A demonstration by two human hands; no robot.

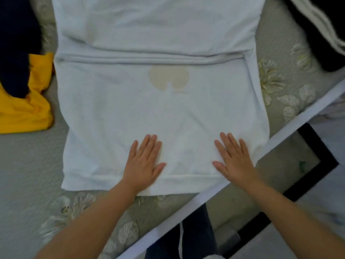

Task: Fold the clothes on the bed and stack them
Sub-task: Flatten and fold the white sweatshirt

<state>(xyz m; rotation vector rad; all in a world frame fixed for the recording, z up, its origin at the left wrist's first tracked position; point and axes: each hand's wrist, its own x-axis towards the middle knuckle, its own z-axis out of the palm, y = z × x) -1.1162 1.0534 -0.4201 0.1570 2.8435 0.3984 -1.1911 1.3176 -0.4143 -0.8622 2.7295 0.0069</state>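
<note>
Bed point(28, 174) underneath, floral cover; your left hand point(142, 161) and right hand point(234, 161) lie flat, fingers straight, gripping nothing, pressing white shirt point(158, 109) near its hem, likely smoothing it; beyond, sleeves folded across; yellow garment point(28, 113) far left

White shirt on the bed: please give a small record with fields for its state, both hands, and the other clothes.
garment: white shirt, spread flat on bed
left hand: flat on the shirt near the hem
right hand: flat on the shirt near the hem
left side: yellow garment under dark blue garment
top right: dark garment with white stripes
</note>
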